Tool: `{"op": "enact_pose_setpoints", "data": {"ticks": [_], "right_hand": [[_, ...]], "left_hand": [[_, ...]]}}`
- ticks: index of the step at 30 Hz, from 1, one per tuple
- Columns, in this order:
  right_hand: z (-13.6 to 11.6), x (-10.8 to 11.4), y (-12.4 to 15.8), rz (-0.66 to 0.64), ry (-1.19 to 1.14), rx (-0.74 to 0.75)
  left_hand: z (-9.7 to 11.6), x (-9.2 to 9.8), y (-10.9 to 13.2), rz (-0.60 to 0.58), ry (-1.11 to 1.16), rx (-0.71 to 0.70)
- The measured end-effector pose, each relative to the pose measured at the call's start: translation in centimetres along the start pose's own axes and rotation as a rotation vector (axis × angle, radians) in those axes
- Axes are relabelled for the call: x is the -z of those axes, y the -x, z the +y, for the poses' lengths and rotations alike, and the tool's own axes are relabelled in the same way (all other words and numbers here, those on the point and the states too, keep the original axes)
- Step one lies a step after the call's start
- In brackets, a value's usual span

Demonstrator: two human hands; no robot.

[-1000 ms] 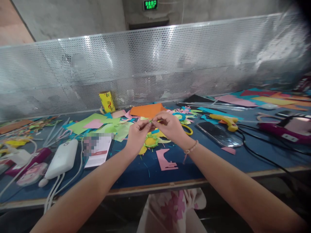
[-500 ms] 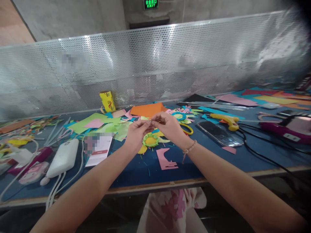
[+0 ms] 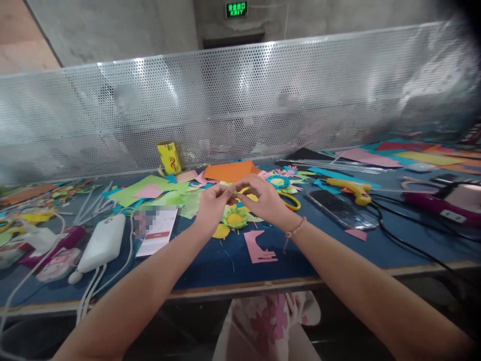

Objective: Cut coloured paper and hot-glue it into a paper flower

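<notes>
Over the middle of the table my left hand (image 3: 211,204) and my right hand (image 3: 263,199) meet, fingertips pinched together. Between them shows a small green piece (image 3: 235,192), mostly hidden by the fingers. Just below lies a paper flower (image 3: 235,219) with a yellow centre and green fringe. A yellow paper disc (image 3: 221,231) is beside it, under my left wrist. Nearer the table edge lies a pink paper offcut (image 3: 255,248). Yellow-handled scissors (image 3: 291,201) stick out from behind my right hand, near a blue paper flower (image 3: 278,181).
An orange paper sheet (image 3: 231,171) and green sheets (image 3: 145,189) lie behind my hands. To the right are a phone (image 3: 330,206), a yellow glue gun (image 3: 355,190) and black cables. A white power bank (image 3: 103,243) and a printed card (image 3: 160,233) are left. A perforated metal screen (image 3: 225,100) stands behind.
The view has shifted slightly. My fingers have moved a little around the small piece, and more of its green shows now. Both hands stay together in the same place.
</notes>
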State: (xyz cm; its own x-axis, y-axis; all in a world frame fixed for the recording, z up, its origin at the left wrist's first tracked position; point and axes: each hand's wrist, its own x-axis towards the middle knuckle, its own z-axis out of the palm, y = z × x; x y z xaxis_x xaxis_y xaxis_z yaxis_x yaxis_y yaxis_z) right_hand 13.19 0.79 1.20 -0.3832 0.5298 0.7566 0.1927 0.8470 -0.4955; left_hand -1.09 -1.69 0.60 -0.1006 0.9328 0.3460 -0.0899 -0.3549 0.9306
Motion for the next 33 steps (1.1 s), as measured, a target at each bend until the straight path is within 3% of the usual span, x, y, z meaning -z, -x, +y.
{"op": "enact_pose_setpoints", "data": {"ticks": [3, 10, 21, 33], "right_hand": [[-0.1, -0.1, 0.0, 0.039, 0.157, 0.091], [0.9, 0.1, -0.1, 0.113, 0.312, 0.148], [0.9, 0.2, 0.0, 0.099, 0.426, 0.247], [0.4, -0.2, 0.2, 0.158, 0.379, 0.219]], "left_hand": [[0.2, -0.2, 0.2, -0.015, 0.01, 0.003], [0.7, -0.7, 0.5, -0.075, 0.265, 0.096], [0.5, -0.3, 0.2, -0.062, -0.145, -0.088], [0.6, -0.5, 0.5, -0.003, -0.109, -0.06]]}}
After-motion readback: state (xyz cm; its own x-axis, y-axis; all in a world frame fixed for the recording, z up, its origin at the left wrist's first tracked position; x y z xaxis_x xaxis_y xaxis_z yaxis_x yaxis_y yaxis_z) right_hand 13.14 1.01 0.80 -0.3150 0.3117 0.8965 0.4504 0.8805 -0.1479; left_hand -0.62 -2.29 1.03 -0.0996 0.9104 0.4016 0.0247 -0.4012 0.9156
